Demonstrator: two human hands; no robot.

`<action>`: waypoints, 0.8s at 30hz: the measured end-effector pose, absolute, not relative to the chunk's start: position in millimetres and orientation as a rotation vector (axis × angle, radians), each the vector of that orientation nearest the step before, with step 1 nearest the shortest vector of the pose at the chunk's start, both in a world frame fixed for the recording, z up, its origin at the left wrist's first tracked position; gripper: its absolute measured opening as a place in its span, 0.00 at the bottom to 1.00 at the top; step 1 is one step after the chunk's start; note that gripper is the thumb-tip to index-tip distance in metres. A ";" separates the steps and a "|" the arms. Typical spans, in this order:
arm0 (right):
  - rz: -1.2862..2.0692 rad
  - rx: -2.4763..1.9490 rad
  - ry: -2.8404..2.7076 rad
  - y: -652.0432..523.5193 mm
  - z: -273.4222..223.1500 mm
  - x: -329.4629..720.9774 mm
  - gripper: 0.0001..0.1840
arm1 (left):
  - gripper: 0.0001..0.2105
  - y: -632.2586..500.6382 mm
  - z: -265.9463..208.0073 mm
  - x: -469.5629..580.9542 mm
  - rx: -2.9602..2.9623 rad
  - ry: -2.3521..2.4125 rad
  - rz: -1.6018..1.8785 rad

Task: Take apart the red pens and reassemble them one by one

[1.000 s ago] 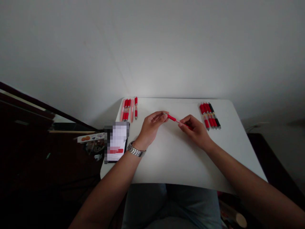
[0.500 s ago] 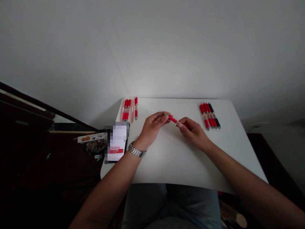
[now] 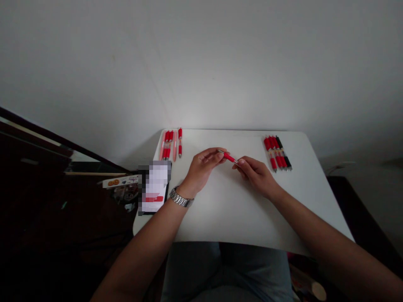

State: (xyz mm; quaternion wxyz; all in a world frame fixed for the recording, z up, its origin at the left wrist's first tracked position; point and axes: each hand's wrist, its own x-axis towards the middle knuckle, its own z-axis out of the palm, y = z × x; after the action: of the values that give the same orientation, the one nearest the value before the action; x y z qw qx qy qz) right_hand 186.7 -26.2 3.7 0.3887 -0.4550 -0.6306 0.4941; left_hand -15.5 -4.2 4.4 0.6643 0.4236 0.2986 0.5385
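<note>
A red pen (image 3: pixel 229 157) is held above the middle of the table, slanting down to the right. My left hand (image 3: pixel 208 162) pinches its upper left part, with a metal watch on the wrist. The thumb and fingers of my right hand (image 3: pixel 253 174) are closed on the silvery tip end. To the right lie several red pens (image 3: pixel 273 154) side by side with a black pen (image 3: pixel 284 153). At the back left are more red pens (image 3: pixel 167 145) and slim pink pens (image 3: pixel 175 146).
A phone or tablet (image 3: pixel 154 187), partly blurred out, lies along the left edge of the white table (image 3: pixel 217 218). The wall (image 3: pixel 214 84) rises right behind the table. Clutter (image 3: pixel 126 197) sits lower down beyond the left edge.
My right hand has shifted slightly to the right, its fingers rolled on the tip end, and more of the silvery tip shows. My left hand has stayed in place.
</note>
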 end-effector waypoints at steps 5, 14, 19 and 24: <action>1.169 -1.155 -1.554 -24.7 4.7 186.0 0.20 | 0.11 -3.4 4.2 -15.6 0.929 0.710 1.264; 1.144 -1.162 -1.609 -25.0 3.8 188.6 0.20 | 0.10 -2.9 2.6 -17.1 0.954 0.674 1.213; 1.084 -1.201 -1.660 -27.0 5.2 188.7 0.20 | 0.10 -2.9 1.6 -17.2 0.982 0.673 1.201; 1.085 -1.137 -1.605 -28.9 5.2 186.1 0.18 | 0.11 -1.8 1.0 -16.9 0.950 0.681 1.242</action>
State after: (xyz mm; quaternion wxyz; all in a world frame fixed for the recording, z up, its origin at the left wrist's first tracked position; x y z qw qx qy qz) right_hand 186.1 -28.9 5.2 0.4329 -0.4563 -0.6440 0.4356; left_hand -16.9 -1.8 1.0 0.6579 0.4195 0.3005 0.5486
